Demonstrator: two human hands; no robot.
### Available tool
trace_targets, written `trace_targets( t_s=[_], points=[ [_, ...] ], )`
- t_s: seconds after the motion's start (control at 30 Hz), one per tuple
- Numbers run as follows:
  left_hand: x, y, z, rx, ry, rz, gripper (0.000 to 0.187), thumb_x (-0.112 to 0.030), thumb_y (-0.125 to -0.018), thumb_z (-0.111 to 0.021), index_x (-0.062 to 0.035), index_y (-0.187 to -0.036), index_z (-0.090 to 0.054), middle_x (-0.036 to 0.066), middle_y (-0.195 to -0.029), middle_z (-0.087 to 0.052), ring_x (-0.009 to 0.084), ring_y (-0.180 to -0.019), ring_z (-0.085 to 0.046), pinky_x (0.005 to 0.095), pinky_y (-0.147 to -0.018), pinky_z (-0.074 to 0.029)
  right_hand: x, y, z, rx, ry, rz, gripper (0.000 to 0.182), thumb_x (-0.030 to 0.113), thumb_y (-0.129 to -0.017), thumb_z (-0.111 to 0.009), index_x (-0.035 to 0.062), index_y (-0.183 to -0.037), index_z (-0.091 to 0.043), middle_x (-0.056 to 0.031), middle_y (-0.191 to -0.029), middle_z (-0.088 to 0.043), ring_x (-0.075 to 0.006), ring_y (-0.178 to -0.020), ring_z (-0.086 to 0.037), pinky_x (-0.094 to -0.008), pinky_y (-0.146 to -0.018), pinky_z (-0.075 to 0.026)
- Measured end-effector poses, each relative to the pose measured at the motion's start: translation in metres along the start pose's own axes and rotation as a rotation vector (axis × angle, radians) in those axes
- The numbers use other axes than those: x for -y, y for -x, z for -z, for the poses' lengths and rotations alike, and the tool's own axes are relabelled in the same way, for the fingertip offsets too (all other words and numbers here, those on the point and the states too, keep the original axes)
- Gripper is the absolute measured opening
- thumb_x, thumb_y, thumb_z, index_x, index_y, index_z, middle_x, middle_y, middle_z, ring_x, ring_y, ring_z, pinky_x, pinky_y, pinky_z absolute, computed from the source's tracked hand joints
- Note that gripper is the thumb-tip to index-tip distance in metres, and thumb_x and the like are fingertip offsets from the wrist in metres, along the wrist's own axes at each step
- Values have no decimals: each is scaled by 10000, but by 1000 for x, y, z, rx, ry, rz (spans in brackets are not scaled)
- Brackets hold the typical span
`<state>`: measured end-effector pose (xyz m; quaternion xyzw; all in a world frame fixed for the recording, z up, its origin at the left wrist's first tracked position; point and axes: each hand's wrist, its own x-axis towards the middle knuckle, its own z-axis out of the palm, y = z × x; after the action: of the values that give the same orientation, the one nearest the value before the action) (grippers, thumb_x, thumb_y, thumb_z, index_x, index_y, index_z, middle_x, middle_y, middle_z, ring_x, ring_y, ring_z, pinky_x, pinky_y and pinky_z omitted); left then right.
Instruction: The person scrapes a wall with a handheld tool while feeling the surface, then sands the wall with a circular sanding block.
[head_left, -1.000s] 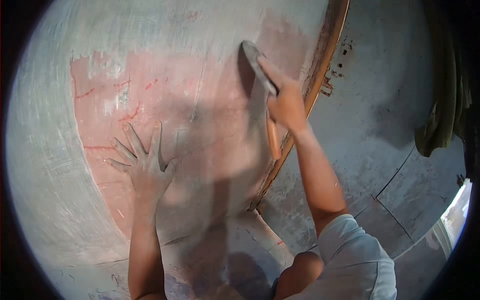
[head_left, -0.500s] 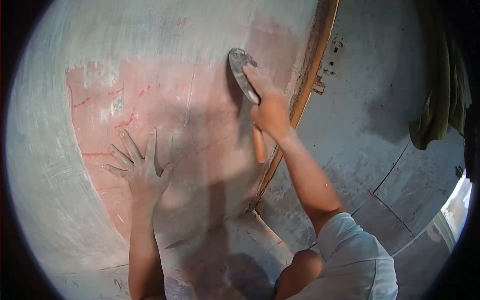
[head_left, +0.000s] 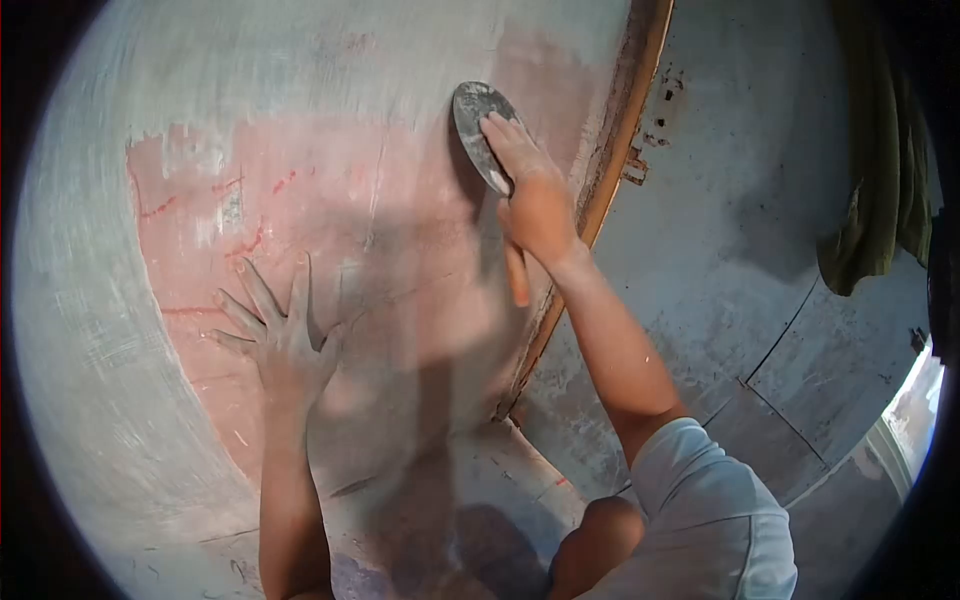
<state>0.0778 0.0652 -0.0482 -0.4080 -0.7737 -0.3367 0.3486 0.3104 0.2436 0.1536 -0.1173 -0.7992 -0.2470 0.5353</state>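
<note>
My right hand is wrapped round the wooden handle of a trowel, its fingers stretched along the grey rounded metal blade. The blade lies against or close to the wall, near where pale plaster borders a pink patch; exact contact cannot be made out. A shadow falls along the blade's left side. Lower on the left, my left hand rests on the pink patch with its fingers spread and nothing in it. Red marks and thin cracks run across the pink surface round that hand.
A wooden frame strip edges the wall on the right. Beyond it is a grey, stained door-like surface with rusty holes. Dark green cloth hangs at the upper right. My knee is at the bottom, above the floor.
My right hand and the trowel have moved slightly up the wall, and the blade has turned a little. My left hand stays in place.
</note>
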Motion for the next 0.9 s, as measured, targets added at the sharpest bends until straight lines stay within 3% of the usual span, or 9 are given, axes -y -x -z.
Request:
trace_targets(
  t_s=[0.1,0.17,0.23,0.43,0.57,0.63,0.67,0.8,0.9],
  points=[
    [4,2,-1,17,-38,-34,1071,-668,-810,-762,-344,-1707,-276,267,-1780,55,683,-1544,64,919,-1067,18,-22,-42,1,-84,22,30,796,-149,-740,-522,110,-1487,-613,-199,-1421,-663,-389,-1350,-611,-436,-1161,-480],
    [2,0,0,29,-28,-30,1076,-667,-806,-765,-342,-1708,-276,270,-1778,55,682,-1544,69,918,-1069,22,-23,-85,20,26,35,-183,762,-126,-760,-527,114,-1476,-624,-216,-1372,-686,-397,-1308,-637,-422,-1107,-507],
    [-1,-1,-1,38,-15,-9,1080,-667,-803,-768,-341,-1708,-276,274,-1777,55,681,-1544,75,918,-1070,26,-28,-93,31,0,-4,-127,723,-110,-774,-526,107,-1454,-644,-223,-1342,-699,-406,-1285,-650,-423,-1071,-520],
    [-8,-4,4,51,3,17,1092,-615,-798,-789,-343,-1713,-259,283,-1773,50,683,-1541,92,915,-1078,22,-17,-10,13,67,89,58,815,-140,-740,-556,143,-1503,-608,-153,-1520,-609,-384,-1439,-536,-448,-1211,-436],
    [-8,-4,7,86,-2,17,1093,-593,-802,-795,-342,-1715,-250,285,-1772,49,687,-1539,88,909,-1088,18,-38,-61,5,-89,81,101,783,-111,-750,-582,143,-1489,-619,-155,-1498,-621,-382,-1368,-588,-450,-1149,-482],
    [-9,-6,8,135,-10,29,1087,-597,-807,-791,-342,-1715,-250,286,-1772,48,687,-1539,85,908,-1088,18,-39,-102,16,-1,76,-36,634,8,-868,-598,134,-1490,-606,-140,-1525,-598,-408,-1357,-587,-475,-1118,-506],
    [-10,-6,5,111,-3,34,1087,-599,-810,-789,-341,-1716,-247,285,-1772,53,688,-1538,85,910,-1085,20,-43,-108,21,5,25,7,655,21,-846,-601,130,-1492,-603,-142,-1533,-589,-417,-1325,-598,-481,-1084,-527],
    [-12,-5,5,73,1,26,1087,-595,-816,-785,-339,-1719,-237,284,-1772,66,689,-1538,86,913,-1080,23,-18,-39,9,67,8,-71,661,19,-861,-605,138,-1511,-586,-152,-1537,-581,-409,-1353,-586,-480,-1118,-506],
    [-9,-4,3,68,22,15,1089,-584,-817,-790,-337,-1720,-234,286,-1770,76,692,-1537,89,912,-1080,26,15,33,-5,84,177,39,640,13,-895,-601,134,-1523,-574,-147,-1559,-566,-379,-1416,-550,-499,-1178,-448]
  ],
)
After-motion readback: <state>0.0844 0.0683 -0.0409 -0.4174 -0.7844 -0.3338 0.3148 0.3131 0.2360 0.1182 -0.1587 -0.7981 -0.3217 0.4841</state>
